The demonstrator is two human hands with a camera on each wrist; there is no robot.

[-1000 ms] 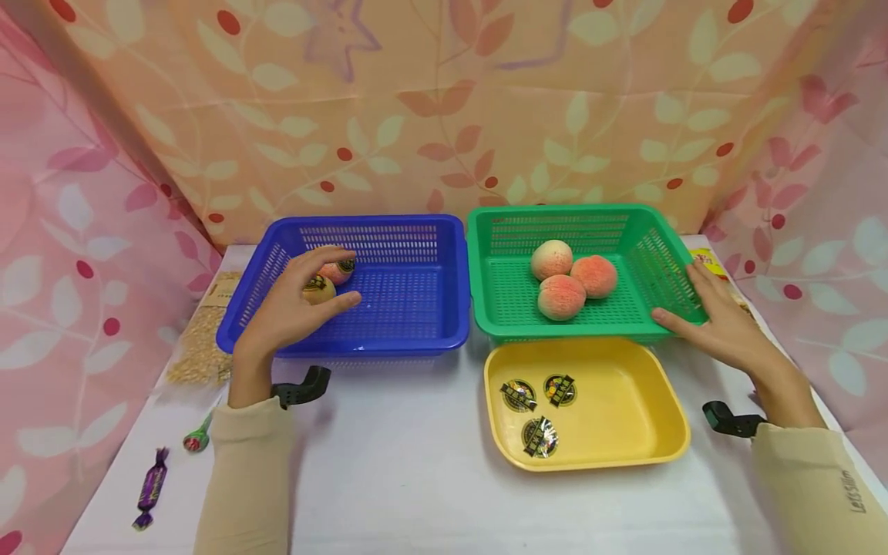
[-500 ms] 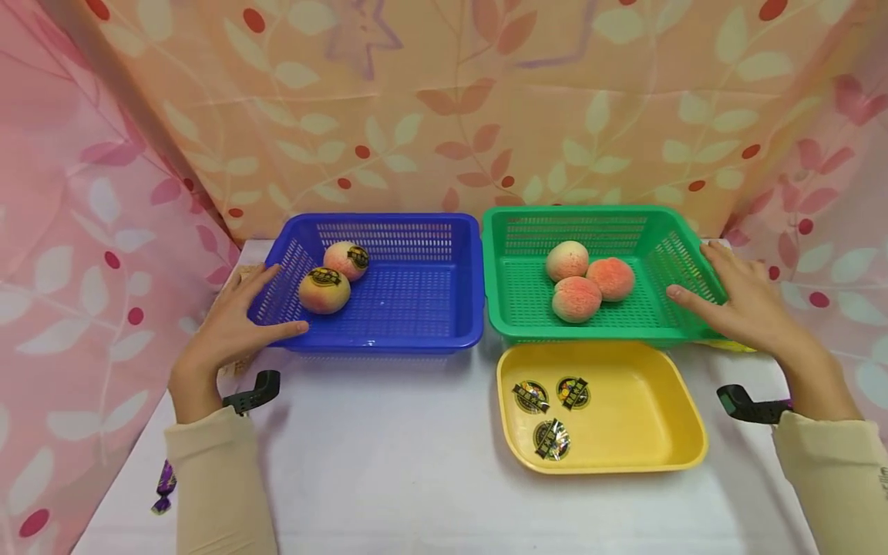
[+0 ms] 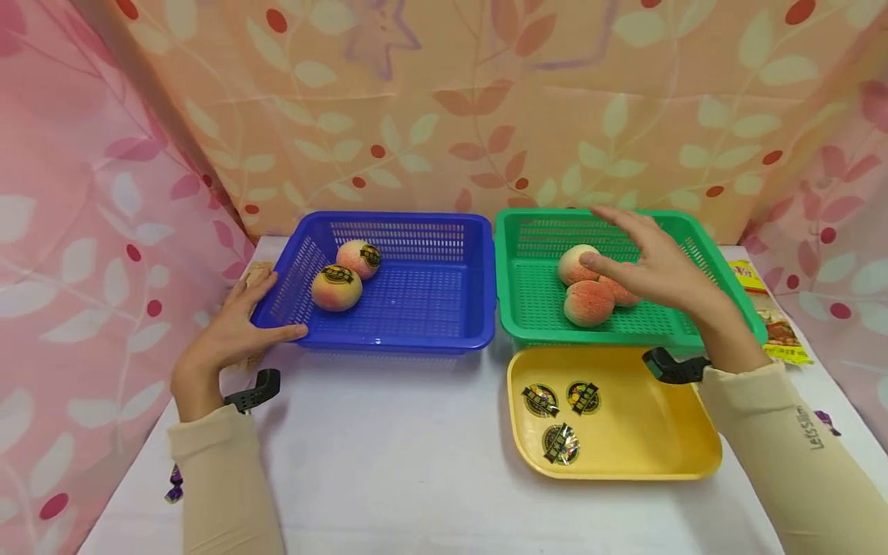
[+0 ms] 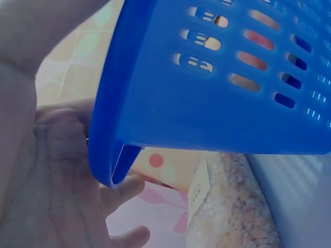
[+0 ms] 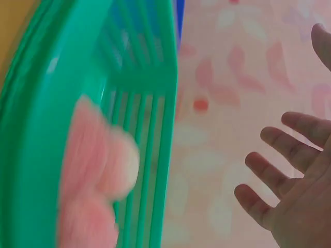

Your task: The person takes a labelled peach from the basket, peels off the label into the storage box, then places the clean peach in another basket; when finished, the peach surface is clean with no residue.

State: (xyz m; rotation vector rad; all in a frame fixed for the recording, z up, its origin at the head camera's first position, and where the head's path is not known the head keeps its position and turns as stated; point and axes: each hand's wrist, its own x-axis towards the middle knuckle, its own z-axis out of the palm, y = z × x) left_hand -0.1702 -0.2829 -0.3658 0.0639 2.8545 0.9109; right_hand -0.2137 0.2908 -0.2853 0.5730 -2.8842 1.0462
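Note:
In the head view my left hand (image 3: pixel 225 331) rests against the left rim of the blue basket (image 3: pixel 402 343), thumb at the front corner and fingers spread along the outside. Two peaches, a front one (image 3: pixel 337 290) and a rear one (image 3: pixel 358 259), sit in that basket with dark round stickers on them. My right hand (image 3: pixel 659 266), fingers extended and holding nothing, hovers over the green basket (image 3: pixel 534 335). Below it are three peaches showing no stickers: a pale one (image 3: pixel 576 264), a pink one (image 3: pixel 590 304) and another (image 3: pixel 622 287) partly hidden by the hand.
A yellow tray (image 3: pixel 645 432) with three round stickers (image 3: pixel 560 445) stands before the green basket. A yellow-and-brown packet (image 3: pixel 777 316) lies at the right. A bag of grains (image 4: pixel 227 206) is left of the blue basket, near a purple-wrapped candy (image 3: pixel 175 486).
My left hand has moved from above the peaches in the blue basket to its left rim. My right hand has left the green basket's right rim and moved left over its peaches.

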